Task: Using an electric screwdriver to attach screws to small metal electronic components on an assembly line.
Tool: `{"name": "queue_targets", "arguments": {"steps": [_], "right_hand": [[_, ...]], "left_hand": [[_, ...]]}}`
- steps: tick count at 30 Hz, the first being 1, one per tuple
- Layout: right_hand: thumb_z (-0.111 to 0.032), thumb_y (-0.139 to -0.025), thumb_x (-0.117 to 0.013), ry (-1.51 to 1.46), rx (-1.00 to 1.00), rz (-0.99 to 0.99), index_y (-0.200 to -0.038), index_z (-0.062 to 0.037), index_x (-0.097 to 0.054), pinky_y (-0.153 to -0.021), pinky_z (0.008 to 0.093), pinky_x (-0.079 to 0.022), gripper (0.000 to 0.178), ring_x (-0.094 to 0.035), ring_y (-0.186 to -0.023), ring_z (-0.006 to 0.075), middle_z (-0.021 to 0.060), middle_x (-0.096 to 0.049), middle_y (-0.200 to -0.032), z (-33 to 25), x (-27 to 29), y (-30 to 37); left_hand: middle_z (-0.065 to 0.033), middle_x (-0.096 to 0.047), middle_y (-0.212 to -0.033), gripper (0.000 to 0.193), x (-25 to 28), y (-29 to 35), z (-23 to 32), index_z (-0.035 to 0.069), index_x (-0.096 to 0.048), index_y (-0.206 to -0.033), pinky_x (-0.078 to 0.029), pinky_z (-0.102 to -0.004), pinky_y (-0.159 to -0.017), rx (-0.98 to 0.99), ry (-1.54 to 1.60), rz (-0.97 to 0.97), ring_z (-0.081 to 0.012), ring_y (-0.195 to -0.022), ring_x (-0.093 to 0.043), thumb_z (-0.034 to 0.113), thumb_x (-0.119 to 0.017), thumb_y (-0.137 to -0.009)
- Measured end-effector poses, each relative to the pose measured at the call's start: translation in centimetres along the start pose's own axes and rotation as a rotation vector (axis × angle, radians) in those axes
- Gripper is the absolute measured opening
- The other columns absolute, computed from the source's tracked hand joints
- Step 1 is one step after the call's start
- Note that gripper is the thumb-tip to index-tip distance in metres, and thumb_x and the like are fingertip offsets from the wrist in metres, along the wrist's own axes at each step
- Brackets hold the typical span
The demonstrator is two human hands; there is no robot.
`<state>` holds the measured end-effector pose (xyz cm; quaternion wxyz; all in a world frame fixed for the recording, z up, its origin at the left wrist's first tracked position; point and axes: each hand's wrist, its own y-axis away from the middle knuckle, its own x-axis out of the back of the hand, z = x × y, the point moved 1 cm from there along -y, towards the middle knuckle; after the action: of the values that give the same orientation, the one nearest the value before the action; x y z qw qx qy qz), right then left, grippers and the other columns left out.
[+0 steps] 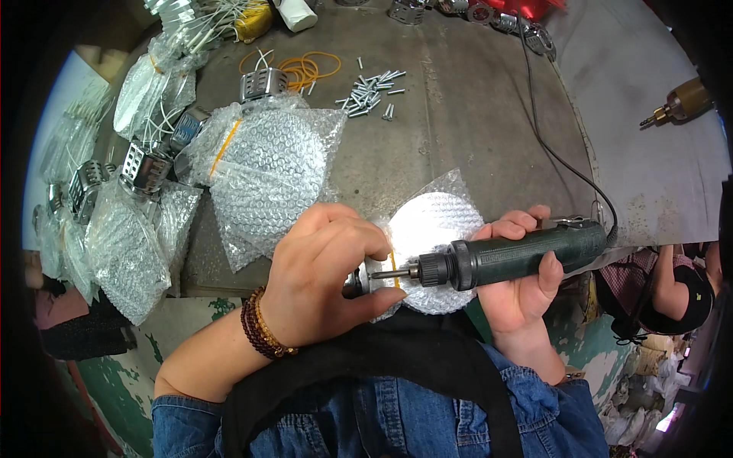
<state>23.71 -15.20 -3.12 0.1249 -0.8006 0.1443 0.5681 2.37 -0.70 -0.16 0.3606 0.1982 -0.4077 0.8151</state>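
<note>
Although the bubble-wrapped bundles (126,252) at the left may be finished, the fastening in front seems under way: the left hand (324,263) is curled closed around a small metal part (356,281) near the table's front edge, loose screws (370,93) lie unused beyond, and the right hand (519,301) loosely grips an electric screwdriver (534,256) aimed at that part. Fingers mostly hide the part, so bit contact and screw depth cannot be told.
</note>
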Motion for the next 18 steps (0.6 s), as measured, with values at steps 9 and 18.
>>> {"name": "queue_targets", "arguments": {"steps": [9, 18], "right_hand": [[-0.010, -0.082, -0.084, 0.020, -0.011, -0.070, -0.125, -0.0213, -0.062, -0.122, 0.0496, -0.034, 0.049, -0.058, -0.115, 0.0169, -0.0015, -0.061, -0.118, -1.1, -0.2, -1.0], [-0.008, -0.084, -0.081, -0.033, 0.016, 0.007, -0.126, -0.0203, -0.062, -0.123, 0.0522, -0.031, 0.048, -0.057, -0.114, 0.0187, 0.0013, -0.059, -0.118, -1.1, 0.5, -1.6]], "left_hand": [[-0.0083, -0.068, -0.099, 0.053, 0.1, 0.1, -0.3, 0.007, -0.065, -0.102, -0.053, -0.0407, -0.083, 0.022, 0.059, 0.023, -0.0313, -0.093, -0.065, 0.015, -0.093, -0.058], [-0.0098, -0.067, -0.099, 0.062, 0.2, 0.3, -0.5, 0.008, -0.061, -0.107, -0.052, -0.0405, -0.084, 0.052, 0.046, -0.013, -0.0300, -0.095, -0.066, 0.017, -0.098, -0.057]]}}
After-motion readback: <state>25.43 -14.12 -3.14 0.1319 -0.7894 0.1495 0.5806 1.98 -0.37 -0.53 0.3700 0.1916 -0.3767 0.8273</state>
